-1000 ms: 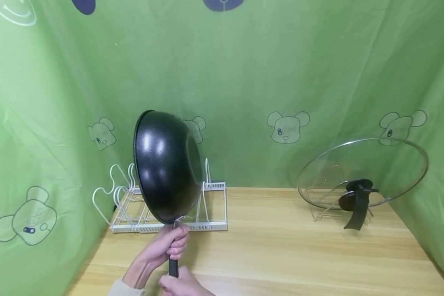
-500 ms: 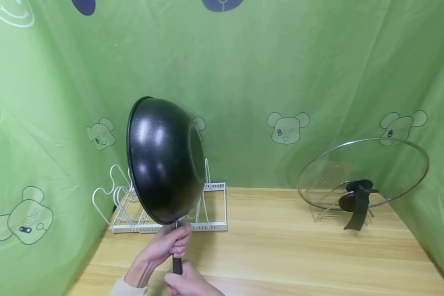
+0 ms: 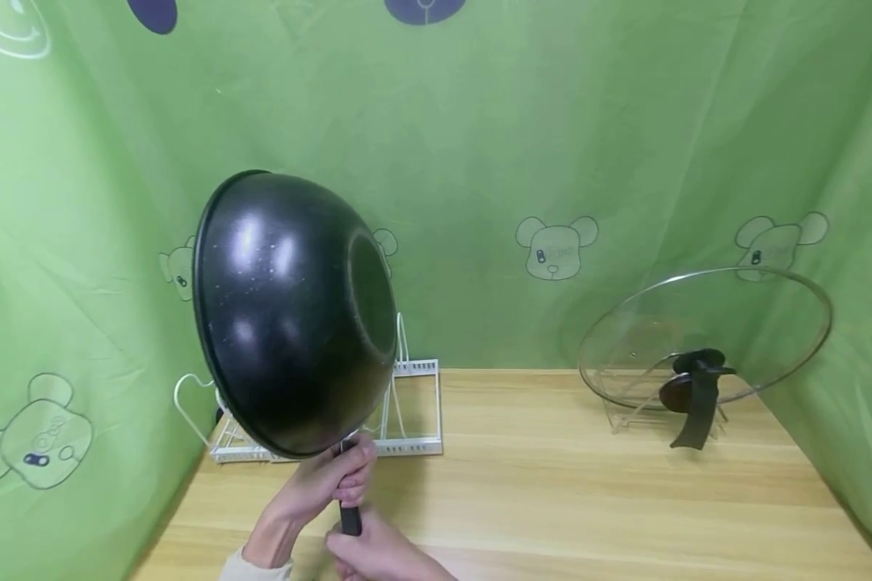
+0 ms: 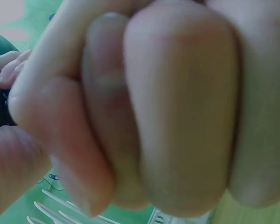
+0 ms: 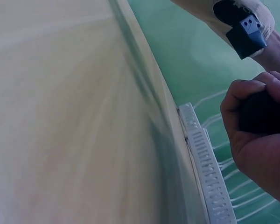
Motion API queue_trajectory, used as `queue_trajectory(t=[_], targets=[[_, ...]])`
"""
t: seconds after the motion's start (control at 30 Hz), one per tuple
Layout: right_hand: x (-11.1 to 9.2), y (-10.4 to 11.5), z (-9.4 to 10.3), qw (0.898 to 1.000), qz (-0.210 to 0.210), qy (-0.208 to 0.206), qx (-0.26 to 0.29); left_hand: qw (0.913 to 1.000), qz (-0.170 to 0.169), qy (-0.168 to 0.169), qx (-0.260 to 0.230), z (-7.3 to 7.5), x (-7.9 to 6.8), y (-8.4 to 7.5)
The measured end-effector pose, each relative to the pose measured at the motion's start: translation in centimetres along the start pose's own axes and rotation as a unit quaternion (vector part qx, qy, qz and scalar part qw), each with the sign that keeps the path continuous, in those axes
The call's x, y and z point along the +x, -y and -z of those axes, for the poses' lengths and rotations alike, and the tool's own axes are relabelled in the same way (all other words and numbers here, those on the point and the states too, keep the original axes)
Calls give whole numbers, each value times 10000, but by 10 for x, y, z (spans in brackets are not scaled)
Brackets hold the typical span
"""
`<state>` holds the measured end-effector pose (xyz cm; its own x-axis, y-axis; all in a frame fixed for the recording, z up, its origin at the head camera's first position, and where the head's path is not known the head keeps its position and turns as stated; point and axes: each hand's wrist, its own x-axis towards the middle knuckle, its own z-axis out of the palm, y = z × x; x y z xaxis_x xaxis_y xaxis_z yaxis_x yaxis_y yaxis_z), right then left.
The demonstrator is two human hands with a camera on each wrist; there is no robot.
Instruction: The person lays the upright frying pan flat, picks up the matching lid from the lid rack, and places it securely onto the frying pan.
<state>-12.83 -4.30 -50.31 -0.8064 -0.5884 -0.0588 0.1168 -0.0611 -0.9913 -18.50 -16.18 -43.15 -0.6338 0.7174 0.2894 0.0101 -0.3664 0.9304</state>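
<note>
A deep black wok (image 3: pixel 283 307) is held up by its handle in the head view, its round outer bottom turned to the right and its rim to the left. My left hand (image 3: pixel 327 484) grips the handle (image 3: pixel 350 518) close below the wok's rim. Lower down, my right hand (image 3: pixel 378 549) grips the handle's end; in the right wrist view this hand (image 5: pixel 266 126) has its fingers curled round the black grip. Curled fingers (image 4: pixel 182 107) fill most of the left wrist view. The wok hides much of a white wire rack (image 3: pixel 410 446) behind it.
A large glass lid (image 3: pixel 705 278) leans in a small wire stand (image 3: pixel 618 420) at the right, with a black knob and stand-up handle (image 3: pixel 698 411). The wooden table (image 3: pixel 552 500) meets a green curtain (image 3: pixel 480 161) at the back and sides.
The wok has come up and nearer, swinging left and turning so more of its base shows. Both hands have kept hold of the handle, the right one shifting slightly right.
</note>
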Motion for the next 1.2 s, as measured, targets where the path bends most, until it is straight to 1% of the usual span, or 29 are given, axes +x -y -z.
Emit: queue_trajectory(t=[0.07,0.13,0.2,0.3,0.47,0.57,0.7,0.8,0.9,0.97,1.1,1.2], targets=[[2,1,3,10000,17,71,-31,10000,-71,48,-34,-1,1,-2],[4,3,6,9998,118,115,-116,9999,-106,91,-5,-2,3,-4],[6,4,9,9994,239,120,-198,9997,-158,110,121,-3,5,-6],[7,6,13,9984,417,251,-281,9989,-230,146,370,-5,8,-8],[7,8,20,9967,536,415,-443,9977,-329,145,580,-7,13,-11],[7,9,24,9966,504,404,-509,9972,-392,112,631,-8,17,-12],[4,11,30,9978,300,499,-306,9969,-393,68,685,-9,23,-9],[0,13,37,9983,230,495,-185,9959,-461,98,776,-11,31,-5],[-4,14,44,9983,243,430,-307,9954,-515,131,801,-13,38,-1],[-6,15,48,9983,243,431,-315,9959,-461,114,773,-14,41,0],[-11,14,54,9984,261,375,-327,9976,-191,75,656,-20,45,3],[-16,13,57,9983,231,273,-456,9977,-130,145,645,-25,49,6]])
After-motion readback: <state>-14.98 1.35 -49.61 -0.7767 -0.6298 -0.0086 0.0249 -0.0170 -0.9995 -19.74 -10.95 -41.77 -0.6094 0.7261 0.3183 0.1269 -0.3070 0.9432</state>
